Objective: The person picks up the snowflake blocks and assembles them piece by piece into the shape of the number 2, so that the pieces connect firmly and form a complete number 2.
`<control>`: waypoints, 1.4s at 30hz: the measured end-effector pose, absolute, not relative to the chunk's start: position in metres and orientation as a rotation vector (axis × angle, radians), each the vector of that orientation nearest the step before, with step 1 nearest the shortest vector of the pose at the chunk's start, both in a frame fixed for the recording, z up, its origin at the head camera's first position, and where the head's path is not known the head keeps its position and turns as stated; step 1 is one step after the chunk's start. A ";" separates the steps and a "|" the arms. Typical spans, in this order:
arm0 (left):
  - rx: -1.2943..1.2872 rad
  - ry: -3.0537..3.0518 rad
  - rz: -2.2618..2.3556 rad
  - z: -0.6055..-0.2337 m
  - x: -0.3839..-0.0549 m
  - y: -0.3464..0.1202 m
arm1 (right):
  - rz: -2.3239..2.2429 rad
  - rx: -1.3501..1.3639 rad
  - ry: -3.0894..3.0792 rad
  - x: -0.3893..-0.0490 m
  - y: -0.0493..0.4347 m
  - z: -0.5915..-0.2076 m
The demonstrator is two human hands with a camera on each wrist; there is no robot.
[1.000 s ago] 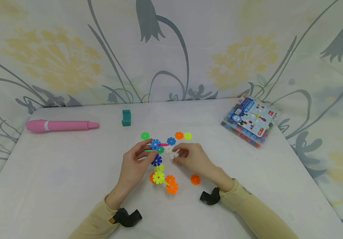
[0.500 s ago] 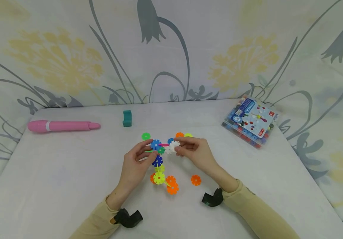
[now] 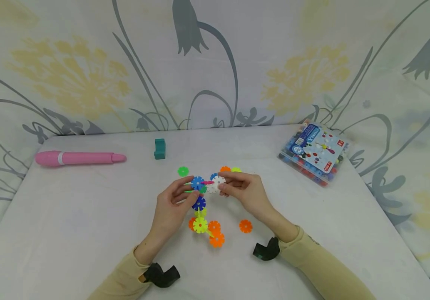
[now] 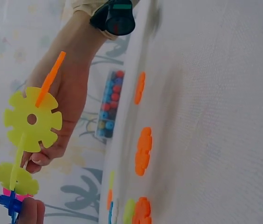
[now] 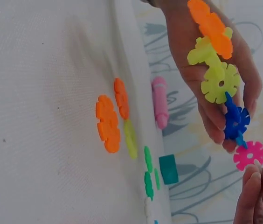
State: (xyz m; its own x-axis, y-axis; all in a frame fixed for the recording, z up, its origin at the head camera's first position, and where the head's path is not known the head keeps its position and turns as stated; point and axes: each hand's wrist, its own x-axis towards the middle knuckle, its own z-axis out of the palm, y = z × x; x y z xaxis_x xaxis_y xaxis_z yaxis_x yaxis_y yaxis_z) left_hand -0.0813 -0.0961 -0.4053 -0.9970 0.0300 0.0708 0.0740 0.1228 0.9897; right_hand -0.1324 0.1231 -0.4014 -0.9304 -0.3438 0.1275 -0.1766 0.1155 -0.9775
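Observation:
My left hand (image 3: 173,204) pinches the blue part of a chain of slotted, flower-shaped plastic discs above the table. This chain runs from an orange disc (image 3: 217,239) through yellow discs (image 3: 200,225) and a dark blue disc (image 3: 199,203) to a lighter blue disc (image 3: 197,182) and a pink disc (image 3: 207,183). A white disc (image 3: 218,182) sits between the thumb and forefinger of my right hand (image 3: 246,189), at the pink disc's edge. In the right wrist view, those fingertips meet the pink disc (image 5: 250,156); whether the slots interlock is hidden.
Loose discs lie under and around the hands, among them a green disc (image 3: 183,171) and an orange disc (image 3: 246,226). Farther back are a pink microphone-shaped object (image 3: 80,158), a teal block (image 3: 160,149) and a clear bead box (image 3: 314,151).
My right hand has lifted the white disc up to the pink disc. The chain in my left hand has shifted slightly right and toward the person.

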 end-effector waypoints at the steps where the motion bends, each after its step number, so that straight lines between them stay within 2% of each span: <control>1: -0.108 -2.326 -2.063 -0.405 -0.081 -0.096 | -1.940 -0.527 2.242 -0.132 0.123 -0.402; 16: -0.173 -2.348 -1.997 -0.403 -0.080 -0.097 | -1.995 -0.630 2.230 -0.129 0.124 -0.401; 42: -0.238 -2.290 -1.999 -0.402 -0.078 -0.095 | -2.037 -0.600 2.246 -0.122 0.121 -0.397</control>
